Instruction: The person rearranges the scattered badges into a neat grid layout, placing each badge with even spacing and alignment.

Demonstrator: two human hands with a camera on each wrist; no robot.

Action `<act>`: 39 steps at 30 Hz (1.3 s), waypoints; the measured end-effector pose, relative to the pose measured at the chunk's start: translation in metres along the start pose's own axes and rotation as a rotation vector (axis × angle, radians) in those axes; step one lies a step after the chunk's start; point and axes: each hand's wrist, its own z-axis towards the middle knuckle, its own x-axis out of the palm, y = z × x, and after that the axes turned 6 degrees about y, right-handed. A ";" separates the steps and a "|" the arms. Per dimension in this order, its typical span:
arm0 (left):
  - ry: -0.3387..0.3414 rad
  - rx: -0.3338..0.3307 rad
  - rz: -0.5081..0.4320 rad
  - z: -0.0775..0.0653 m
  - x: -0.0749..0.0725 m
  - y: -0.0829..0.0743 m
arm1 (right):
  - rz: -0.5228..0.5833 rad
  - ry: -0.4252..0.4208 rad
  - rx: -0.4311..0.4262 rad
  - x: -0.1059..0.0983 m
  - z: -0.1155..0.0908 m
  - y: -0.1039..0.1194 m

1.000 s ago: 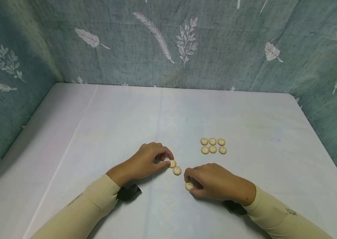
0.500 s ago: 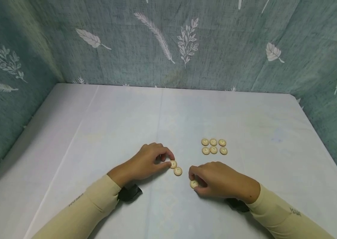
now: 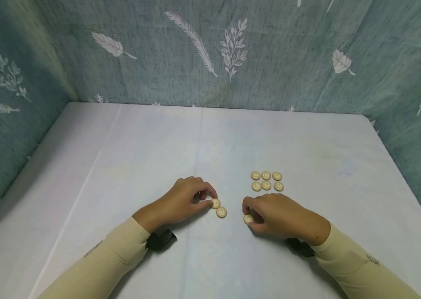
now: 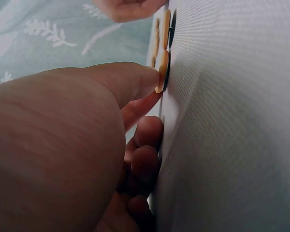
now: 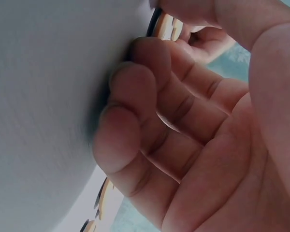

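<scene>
My left hand pinches a round pale wooden button between thumb and index finger, flat on the white tabletop. A second button lies right against it, to the lower right. In the left wrist view, the thumb tip presses on the held button's edge. To the right, my right hand pinches another button by its edges with thumb and index finger, low over the table. Its other fingers curl under the palm in the right wrist view.
Several matching buttons lie in two neat rows beyond my right hand. White cloth covers the table. Green leaf-patterned fabric hangs at the back and both sides. Dark wrist cameras sit under both wrists.
My right hand has moved right and away from me with its button, closer to the two rows. The left hand and its two buttons have stayed in place.
</scene>
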 end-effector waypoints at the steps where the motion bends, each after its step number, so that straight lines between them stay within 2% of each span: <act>1: -0.005 0.001 0.001 0.000 0.000 0.000 | -0.002 -0.004 0.003 -0.001 0.000 -0.001; 13: -0.004 0.011 0.001 0.001 0.001 0.001 | -0.035 -0.024 0.047 -0.002 -0.001 -0.011; 31: 0.007 -0.006 -0.007 0.001 0.003 0.002 | -0.035 -0.051 0.049 -0.002 0.001 -0.014; 39: -0.006 0.006 -0.005 0.001 0.002 0.002 | -0.027 -0.067 0.050 0.000 0.002 -0.016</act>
